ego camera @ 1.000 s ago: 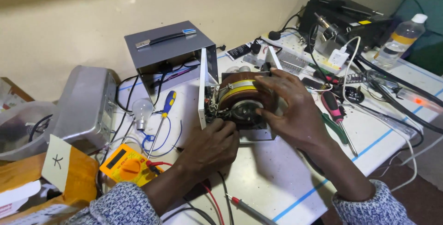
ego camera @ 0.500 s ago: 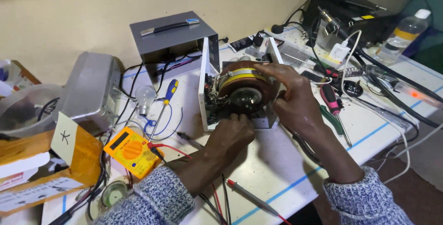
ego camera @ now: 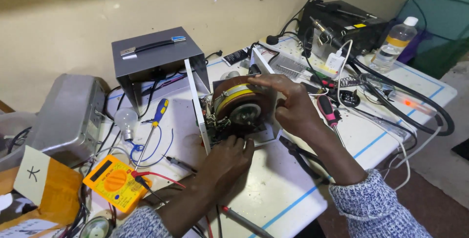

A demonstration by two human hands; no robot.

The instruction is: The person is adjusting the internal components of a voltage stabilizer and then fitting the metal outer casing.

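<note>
— On the white table, what is the person working at?

— A round coil unit, copper-brown with a yellow band and a grey hub, sitting in an opened white chassis at the middle of the table.

— And the hands?

— The left hand has its fingers curled against the unit's lower edge (the tips are hidden). The right hand rests on the rim, fingers extended and close together.

— Nearby?

— A yellow multimeter to the left.

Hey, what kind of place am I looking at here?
Probably an electronics repair bench: an opened device with a copper-wound coil, a yellow multimeter with probe leads, and screwdrivers and cables strewn over the white table.
</note>
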